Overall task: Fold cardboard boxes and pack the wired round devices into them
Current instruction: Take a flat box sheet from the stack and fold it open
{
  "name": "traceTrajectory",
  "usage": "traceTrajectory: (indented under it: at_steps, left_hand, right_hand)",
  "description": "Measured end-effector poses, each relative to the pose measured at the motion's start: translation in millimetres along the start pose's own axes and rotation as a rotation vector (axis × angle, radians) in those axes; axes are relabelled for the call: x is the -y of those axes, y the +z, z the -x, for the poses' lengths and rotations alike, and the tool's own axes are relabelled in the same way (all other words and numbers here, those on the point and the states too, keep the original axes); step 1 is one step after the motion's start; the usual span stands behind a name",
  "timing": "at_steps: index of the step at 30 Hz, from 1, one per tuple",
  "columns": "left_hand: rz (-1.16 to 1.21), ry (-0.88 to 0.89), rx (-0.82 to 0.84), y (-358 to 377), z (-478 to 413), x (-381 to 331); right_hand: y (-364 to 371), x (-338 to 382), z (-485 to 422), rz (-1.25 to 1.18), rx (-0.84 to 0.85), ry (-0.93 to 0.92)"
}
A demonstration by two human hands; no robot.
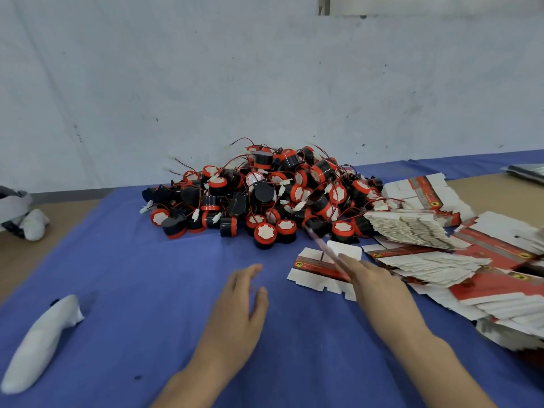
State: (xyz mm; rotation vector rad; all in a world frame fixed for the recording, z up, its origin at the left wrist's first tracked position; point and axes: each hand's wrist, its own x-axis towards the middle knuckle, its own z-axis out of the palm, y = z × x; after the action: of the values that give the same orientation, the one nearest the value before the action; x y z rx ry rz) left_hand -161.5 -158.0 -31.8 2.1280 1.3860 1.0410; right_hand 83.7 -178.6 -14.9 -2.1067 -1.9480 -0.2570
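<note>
Currently the left hand (241, 298) hovers open, fingers relaxed, above the blue-covered table (117, 260). The right hand (374, 278) reaches onto a single flat box (313, 266) lying just beside it, but it is too blurred to tell whether it grips the card. Behind both hands sits a heap of black-and-red round devices (265, 195) with red wires, and stacks of flat boxes (426, 231) fan out to the heap's right.

box blanks (321, 267) printed, text illegible
</note>
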Motion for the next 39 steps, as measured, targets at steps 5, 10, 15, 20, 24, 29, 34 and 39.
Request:
traceTrajectory:
  at_steps: [5, 10, 15, 20, 24, 29, 34, 39]
  left_hand:
    - [-0.488, 0.387, -0.241, -18, -4, -14]
    - [-0.473, 0.485, -0.273, -39, 1, -2]
    - [-0.454, 0.562, -0.299, -47, 16, -5]
    - [-0.477, 0.702, -0.365, -40, 30, 1]
    - [-0.494, 0.695, -0.369, -40, 31, 5]
    - [-0.496, 0.636, -0.322, -45, 29, 6]
    - [-0.414, 0.399, -0.096, -42, 32, 6]
    - [-0.417, 0.32, 0.108, -35, 32, 19]
  right_hand:
    - [-11, 38, 11, -0.036, -0.282, -0.333]
    - [-9, 57, 19, -0.125, -0.4, -0.471]
    - [-17, 54, 26, -0.511, -0.114, -0.111]
    - [-15, 52, 28, -1.082, 0.094, 0.048]
    - [-7, 61, 23, -1.48, 0.227, 0.113]
    - [-6, 65, 16, -1.54, 0.276, 0.138]
    - [-6, 68, 20, -1.28, 0.241, 0.042]
    - [-6, 75, 22, -1.262, 0.271, 0.0]
